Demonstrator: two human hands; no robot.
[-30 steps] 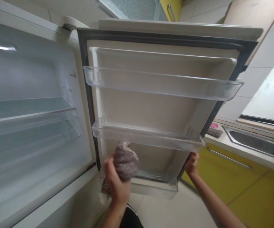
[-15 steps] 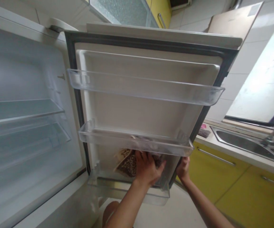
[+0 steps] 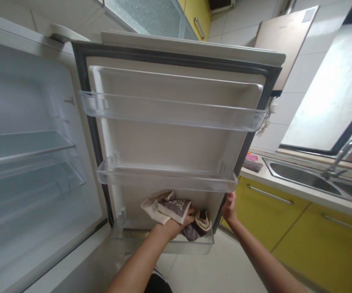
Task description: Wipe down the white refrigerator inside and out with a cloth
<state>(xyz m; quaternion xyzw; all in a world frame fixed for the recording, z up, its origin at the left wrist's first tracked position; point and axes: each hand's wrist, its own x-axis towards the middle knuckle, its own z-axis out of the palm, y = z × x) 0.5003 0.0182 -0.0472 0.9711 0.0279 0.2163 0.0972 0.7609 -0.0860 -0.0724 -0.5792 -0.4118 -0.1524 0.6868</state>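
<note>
A brown and cream patterned towel (image 3: 174, 207) is bunched in my left hand (image 3: 180, 226), low inside the open fridge door (image 3: 172, 148). The hand reaches over the clear bottom door bin (image 3: 191, 247), and loose folds of the towel cover most of its fingers. Above the towel runs the clear middle door bin (image 3: 163, 181). My right hand (image 3: 230, 206) is closed around the door's outer right edge, just under the end of that bin; its fingertips are partly hidden. The clear top door bin (image 3: 169, 114) holds nothing visible.
To the left stands the fridge interior with glass shelves (image 3: 23, 144). On the right, a counter carries a steel sink (image 3: 300, 173), a faucet (image 3: 342, 156) and a grey-brown cloth (image 3: 252, 165). Yellow cabinets (image 3: 264, 219) sit below. A foot (image 3: 159, 280) shows beneath the door.
My left hand moved the towel from in front of the door's lower left, rightward into the space between the middle and bottom bins. The right hand keeps its hold. The view has shifted right.
</note>
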